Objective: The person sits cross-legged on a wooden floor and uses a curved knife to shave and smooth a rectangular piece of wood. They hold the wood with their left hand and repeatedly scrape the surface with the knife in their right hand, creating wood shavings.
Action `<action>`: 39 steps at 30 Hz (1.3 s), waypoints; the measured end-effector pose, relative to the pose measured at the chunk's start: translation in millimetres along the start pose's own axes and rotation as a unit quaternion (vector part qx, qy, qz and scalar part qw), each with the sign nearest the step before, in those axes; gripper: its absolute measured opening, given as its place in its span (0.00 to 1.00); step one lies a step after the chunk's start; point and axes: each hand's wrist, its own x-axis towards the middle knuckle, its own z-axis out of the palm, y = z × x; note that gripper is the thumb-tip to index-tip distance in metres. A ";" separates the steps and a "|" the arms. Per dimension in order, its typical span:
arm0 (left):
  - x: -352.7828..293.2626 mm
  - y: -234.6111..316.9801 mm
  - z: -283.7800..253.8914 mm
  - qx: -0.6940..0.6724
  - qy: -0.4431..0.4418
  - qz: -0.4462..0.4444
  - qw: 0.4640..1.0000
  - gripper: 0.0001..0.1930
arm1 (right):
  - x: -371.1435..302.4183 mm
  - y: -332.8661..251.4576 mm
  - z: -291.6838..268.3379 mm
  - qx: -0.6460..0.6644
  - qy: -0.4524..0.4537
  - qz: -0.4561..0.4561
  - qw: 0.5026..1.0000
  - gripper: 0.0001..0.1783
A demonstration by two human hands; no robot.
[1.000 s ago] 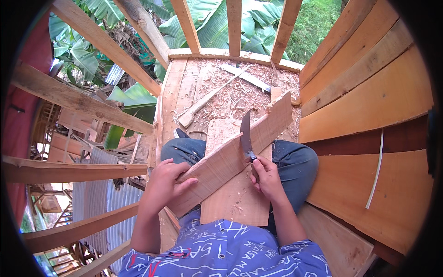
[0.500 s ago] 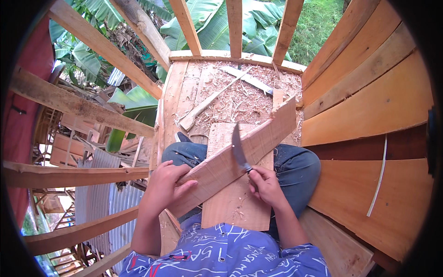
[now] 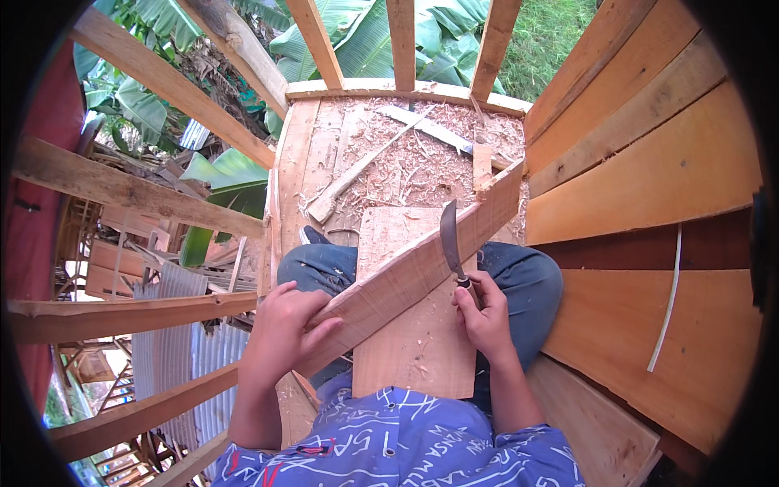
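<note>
A long wooden plank [image 3: 389,296] slants across my lap, from near my left side up to the far right. My left hand [image 3: 290,325] is closed around its near left end, thumb on the plank's face. In my right hand [image 3: 485,316] I grip the dark handle of a curved knife [image 3: 449,237]. Its blade points away from me, in front of the plank's face in the picture; whether it touches cannot be made out. Beneath the plank a wide flat board [image 3: 414,357] lies between my legs, with a few shavings on it.
Wood shavings [image 3: 414,174] cover the floor ahead, where a saw [image 3: 426,128] and a long tapered wooden piece [image 3: 357,178] lie. A small wooden block [image 3: 482,165] sits by the plank's far end. Slatted rails [image 3: 138,316] stand left, a board wall [image 3: 649,308] right.
My right hand has moved a little to the right with the knife, and the blade has swung rightward along the plank. My left hand keeps its hold. The view has shifted slightly.
</note>
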 end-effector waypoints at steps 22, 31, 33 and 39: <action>-34.1 40.3 28.0 -0.071 -0.075 -0.046 0.994 0.12 | -23.9 -23.9 31.6 -0.313 -0.003 -0.068 0.947 0.26; -37.5 48.4 32.7 -0.106 -0.059 -0.040 0.992 0.10 | -1.4 0.2 21.6 -0.395 0.080 -0.128 0.906 0.36; -38.2 46.8 35.0 -0.085 -0.047 -0.023 0.995 0.10 | 4.4 3.0 20.1 -0.409 0.101 -0.138 0.896 0.37; -37.6 52.3 32.8 -0.069 -0.052 -0.038 0.996 0.10 | 11.4 5.6 15.9 -0.432 0.124 -0.159 0.879 0.38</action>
